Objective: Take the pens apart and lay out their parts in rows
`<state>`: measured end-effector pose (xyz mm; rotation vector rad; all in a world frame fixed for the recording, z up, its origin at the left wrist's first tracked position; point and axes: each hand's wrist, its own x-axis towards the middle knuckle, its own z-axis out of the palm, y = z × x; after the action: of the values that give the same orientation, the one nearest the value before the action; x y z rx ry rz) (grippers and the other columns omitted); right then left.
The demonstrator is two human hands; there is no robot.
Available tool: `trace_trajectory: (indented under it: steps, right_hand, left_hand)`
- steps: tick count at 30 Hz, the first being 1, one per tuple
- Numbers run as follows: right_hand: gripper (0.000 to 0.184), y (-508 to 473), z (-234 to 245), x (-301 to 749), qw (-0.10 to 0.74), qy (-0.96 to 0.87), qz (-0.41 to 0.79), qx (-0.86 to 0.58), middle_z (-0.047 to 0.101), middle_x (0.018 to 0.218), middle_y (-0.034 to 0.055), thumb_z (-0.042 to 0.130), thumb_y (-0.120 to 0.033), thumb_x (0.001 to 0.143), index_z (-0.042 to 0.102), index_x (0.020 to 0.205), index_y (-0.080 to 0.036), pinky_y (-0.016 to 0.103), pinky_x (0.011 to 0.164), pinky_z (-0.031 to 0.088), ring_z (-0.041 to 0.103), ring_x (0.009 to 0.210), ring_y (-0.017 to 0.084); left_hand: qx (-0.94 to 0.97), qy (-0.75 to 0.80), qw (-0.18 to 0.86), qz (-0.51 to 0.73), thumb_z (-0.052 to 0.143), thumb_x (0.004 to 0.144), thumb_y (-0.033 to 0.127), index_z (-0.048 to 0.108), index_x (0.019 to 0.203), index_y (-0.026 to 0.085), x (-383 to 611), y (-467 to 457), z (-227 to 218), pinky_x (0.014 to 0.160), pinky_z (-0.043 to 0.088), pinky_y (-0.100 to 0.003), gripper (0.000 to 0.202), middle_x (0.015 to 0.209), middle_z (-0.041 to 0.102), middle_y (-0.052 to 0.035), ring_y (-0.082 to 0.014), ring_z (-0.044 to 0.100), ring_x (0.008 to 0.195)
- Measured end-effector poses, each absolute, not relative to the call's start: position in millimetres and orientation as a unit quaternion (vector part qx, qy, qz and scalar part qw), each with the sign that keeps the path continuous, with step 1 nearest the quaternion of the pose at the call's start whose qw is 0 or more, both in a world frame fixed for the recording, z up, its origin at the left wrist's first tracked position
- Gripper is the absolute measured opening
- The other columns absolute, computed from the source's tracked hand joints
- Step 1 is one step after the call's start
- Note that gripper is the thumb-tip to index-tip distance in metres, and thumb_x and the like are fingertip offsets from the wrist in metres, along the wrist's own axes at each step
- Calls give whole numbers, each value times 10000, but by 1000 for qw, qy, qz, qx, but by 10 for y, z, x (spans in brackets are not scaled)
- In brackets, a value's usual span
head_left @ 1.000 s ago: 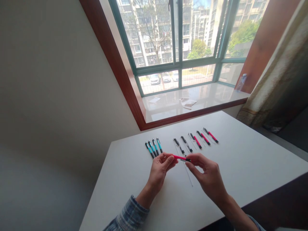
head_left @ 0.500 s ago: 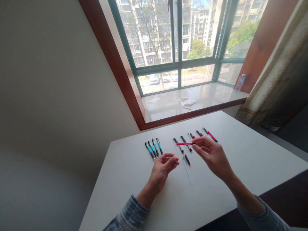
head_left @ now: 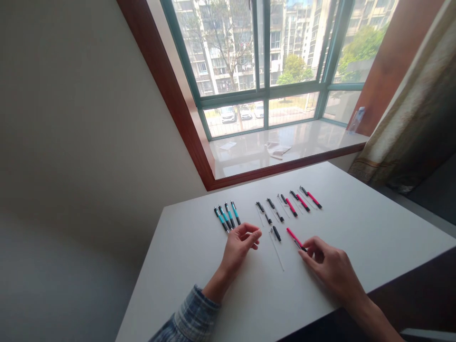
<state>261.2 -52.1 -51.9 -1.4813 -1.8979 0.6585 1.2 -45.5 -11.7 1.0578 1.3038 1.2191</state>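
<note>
My right hand [head_left: 322,261] pinches the black end of a pink pen barrel [head_left: 294,238], low over the table at the right of the loose parts. My left hand [head_left: 242,247] hovers beside the lower ends of several blue-and-black pens [head_left: 223,217], its thumb and forefinger pressed together; whether something tiny sits between them is hidden. Between my hands lie a black pen section [head_left: 277,233], a small spring or clip piece [head_left: 271,231] and a thin white refill [head_left: 279,256].
Farther back, several sets of pen parts stand in a row: black pieces [head_left: 260,206], pink barrels [head_left: 291,207] and thin refills. They lie on a white table [head_left: 185,266] below a window sill [head_left: 242,164]. A curtain [head_left: 402,104] hangs at the right.
My right hand has come down and toward me with the pink barrel, from above the row of parts to the table at the right. My left hand has barely moved.
</note>
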Motion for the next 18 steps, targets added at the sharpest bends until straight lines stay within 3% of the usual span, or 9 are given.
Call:
trace_trajectory:
  steps: [4,9,18]
  right_hand:
    - [279,-479,-463,2585,312,-743,251,-536,651,659,-3,606,-507,936,681,915,-239,281,559,473,578,554,167]
    - [326,-357,-450,2527,333,-742,272,-515,720,864,55,528,-480,989,720,1044,-223,303,652,505,624,682,189]
    - [283,-354,-452,2321,334,-755,282,-489,738,908,59,544,-426,987,755,987,-238,310,675,518,644,709,202]
  left_hand:
    - [519,576,435,458,805,771,446,729,770,162,37,-468,-92,561,450,-230,294,719,669,-27,-136,571,612]
    - [567,591,391,420,768,805,462,731,774,179,57,-486,-93,530,417,-234,288,700,669,-24,-140,555,578]
    - [676,579,237,389,761,838,389,780,760,230,-11,-475,-86,652,435,-295,177,729,710,-47,-190,574,671]
